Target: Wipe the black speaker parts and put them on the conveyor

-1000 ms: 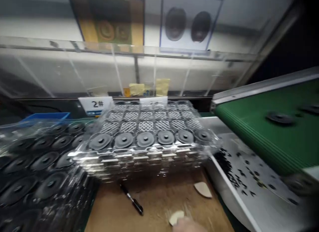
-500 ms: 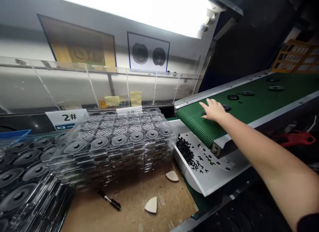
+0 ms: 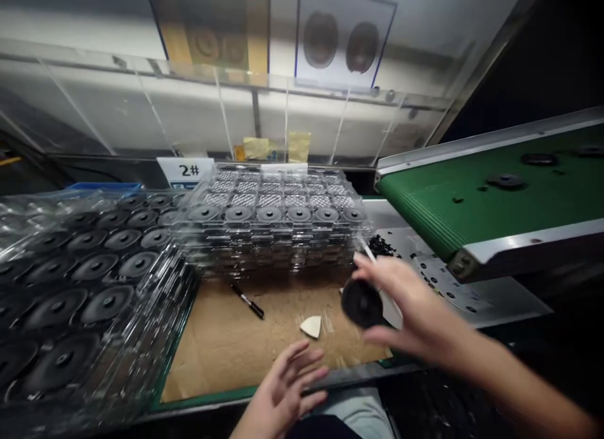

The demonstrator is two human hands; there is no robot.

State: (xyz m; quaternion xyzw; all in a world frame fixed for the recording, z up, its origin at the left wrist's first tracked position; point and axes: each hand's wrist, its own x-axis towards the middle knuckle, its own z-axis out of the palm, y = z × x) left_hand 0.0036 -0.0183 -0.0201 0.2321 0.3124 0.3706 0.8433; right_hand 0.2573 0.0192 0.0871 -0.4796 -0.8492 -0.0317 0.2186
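My right hand (image 3: pixel 410 307) grips a round black disc part (image 3: pixel 362 302) above the right side of the brown work board (image 3: pixel 236 344). My left hand (image 3: pixel 287 392) hovers open, fingers spread, over the board's front edge, just below and left of the disc. A stack of clear plastic trays (image 3: pixel 274 225) stands behind the board; its top tray has a front row of black discs and hatched pockets further back. More black discs (image 3: pixel 506 180) lie on the green conveyor belt (image 3: pixel 472 206) at the right.
A second stack of clear trays full of black discs (image 3: pixel 80 288) fills the left. A black pen (image 3: pixel 248 300) and a pale wedge-shaped piece (image 3: pixel 311 326) lie on the board. A white chute (image 3: pixel 453 282) with small black bits sits under the belt's end. A "2#" sign (image 3: pixel 186 170) stands behind.
My right hand has come back from the green belt, now holding a black disc over the board. My left hand has come into view at the front edge. The view has swung left and down.
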